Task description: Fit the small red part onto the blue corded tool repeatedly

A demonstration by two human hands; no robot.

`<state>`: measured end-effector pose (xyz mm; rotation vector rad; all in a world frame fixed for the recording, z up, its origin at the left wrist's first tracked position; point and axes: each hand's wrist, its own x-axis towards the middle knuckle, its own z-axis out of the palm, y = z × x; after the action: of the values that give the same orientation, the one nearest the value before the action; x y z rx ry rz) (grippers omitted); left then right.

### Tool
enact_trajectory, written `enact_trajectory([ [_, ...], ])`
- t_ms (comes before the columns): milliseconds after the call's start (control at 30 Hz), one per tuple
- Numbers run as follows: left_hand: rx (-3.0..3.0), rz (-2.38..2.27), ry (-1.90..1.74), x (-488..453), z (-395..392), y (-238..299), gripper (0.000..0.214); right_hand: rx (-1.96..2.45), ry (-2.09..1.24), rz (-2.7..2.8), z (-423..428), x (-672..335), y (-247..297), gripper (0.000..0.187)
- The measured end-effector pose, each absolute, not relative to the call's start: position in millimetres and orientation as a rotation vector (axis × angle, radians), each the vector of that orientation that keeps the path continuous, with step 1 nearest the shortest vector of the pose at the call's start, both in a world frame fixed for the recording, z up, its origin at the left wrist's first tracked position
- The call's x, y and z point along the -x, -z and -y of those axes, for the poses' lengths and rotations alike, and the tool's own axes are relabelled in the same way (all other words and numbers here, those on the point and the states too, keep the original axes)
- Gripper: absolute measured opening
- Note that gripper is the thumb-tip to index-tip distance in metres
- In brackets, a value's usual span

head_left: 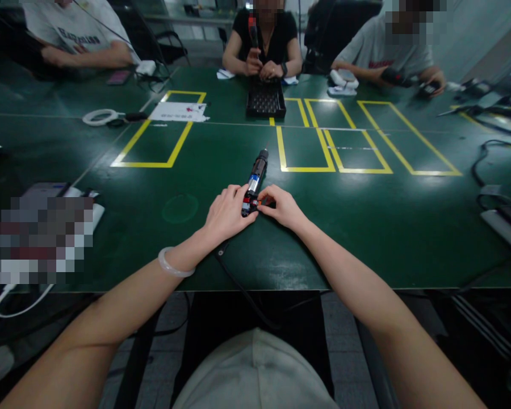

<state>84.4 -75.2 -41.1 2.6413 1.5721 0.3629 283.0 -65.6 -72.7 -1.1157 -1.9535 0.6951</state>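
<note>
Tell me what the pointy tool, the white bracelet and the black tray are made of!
The tool: its smooth dark body is probably plastic; the silvery section shines like metal.
The bracelet: smooth, milky and slightly shiny, so maybe stone, glass or plastic.
The tray: likely black plastic, judging by its evenly patterned floor.

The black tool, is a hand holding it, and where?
Yes: the left hand holds the black tool at its near end. The right hand is there too, but whether it grips anything can't be told.
</note>
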Motion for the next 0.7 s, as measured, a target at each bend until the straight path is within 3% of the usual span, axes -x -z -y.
enact_trajectory([
  [333, -2.638, -1.593, -0.358, -83.4, 74.3, 43.3, 0.066, 1.111, -0.743, 1.941, 68.4, -282.1, 71.5, 0.014],
  [467, -2.64, -1.59, -0.365, -84.7, 74.3, 43.0, 0.066, 1.069, -0.644, 2.012, 69.4, -283.8, 70.3, 0.007],
  [700, -2.689, -1.614, -0.353, -88.2, 74.7, 41.8, 0.063, 1.056, -0.545, 2.099, 70.8, -284.2, 69.1, 0.012],
])
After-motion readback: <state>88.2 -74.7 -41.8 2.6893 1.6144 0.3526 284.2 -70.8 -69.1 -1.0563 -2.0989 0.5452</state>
